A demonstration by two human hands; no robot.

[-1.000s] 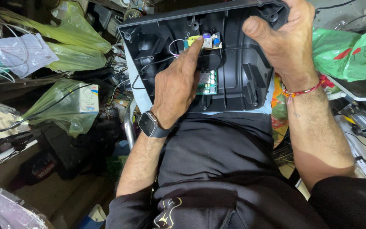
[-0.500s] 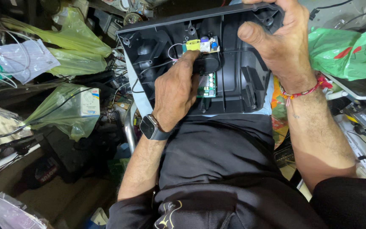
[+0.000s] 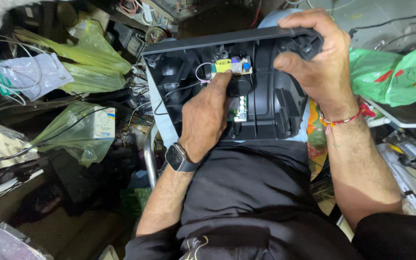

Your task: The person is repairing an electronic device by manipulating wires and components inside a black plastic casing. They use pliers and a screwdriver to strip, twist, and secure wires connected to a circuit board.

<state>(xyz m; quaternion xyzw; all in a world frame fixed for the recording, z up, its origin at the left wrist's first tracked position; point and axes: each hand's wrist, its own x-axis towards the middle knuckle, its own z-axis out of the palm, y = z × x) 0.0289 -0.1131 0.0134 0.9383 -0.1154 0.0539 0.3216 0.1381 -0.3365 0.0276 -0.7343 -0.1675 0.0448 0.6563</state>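
- Your right hand point(image 3: 321, 62) clamps the black plastic casing point(image 3: 270, 103) at its far corner.
- Your left hand point(image 3: 205, 115) is nearer; its fingertips press the small yellow circuit board point(image 3: 229, 66) just ahead, inside the casing.

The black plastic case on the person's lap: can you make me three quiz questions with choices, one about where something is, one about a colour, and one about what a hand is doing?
1. Where is the smartwatch?
A. on the left wrist
B. on the right wrist
C. inside the case

2. What colour is the part at the left end of the small circuit board near the top of the case?
A. red
B. yellow
C. white

3. What is the right hand doing?
A. hanging free
B. holding a plastic bag
C. gripping the top right corner of the black plastic case

Answers:
1. A, the watch sits just below the left hand.
2. B, a yellow piece shows beside the fingertips.
3. C, its fingers wrap over the case's rim.
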